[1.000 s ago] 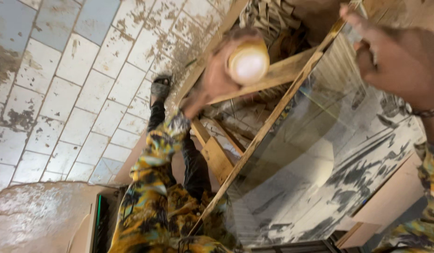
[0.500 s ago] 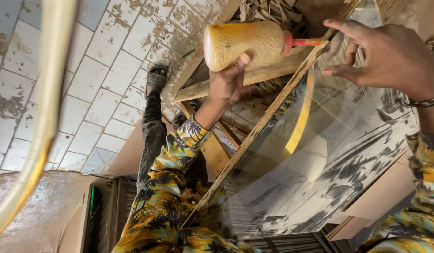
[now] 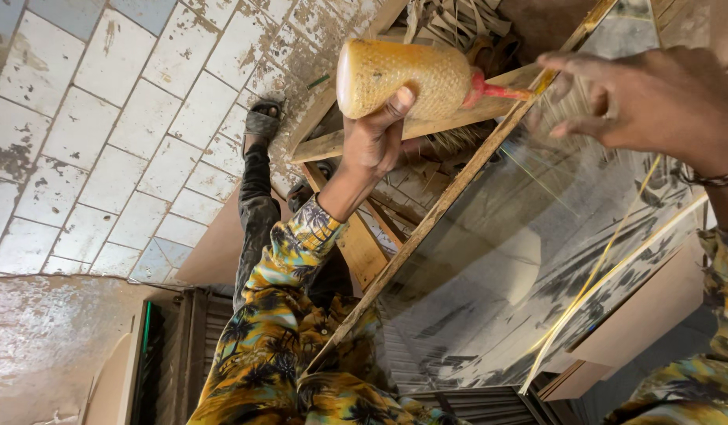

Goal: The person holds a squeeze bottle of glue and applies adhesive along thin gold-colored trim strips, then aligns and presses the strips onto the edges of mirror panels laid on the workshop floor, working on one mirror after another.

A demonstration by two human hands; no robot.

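L hand [image 3: 377, 138] gripping yellow bottle [image 3: 401, 79] lying sideways, red nozzle [image 3: 490, 88] aimed toward R hand [image 3: 655, 102], which hovers near w/ fingers loosely spread, holding nothing visible.

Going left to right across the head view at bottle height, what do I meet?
Stained white tiled floor → black sandal → yellow textured squeeze bottle held in the left hand → its red nozzle → right hand with fingers spread.
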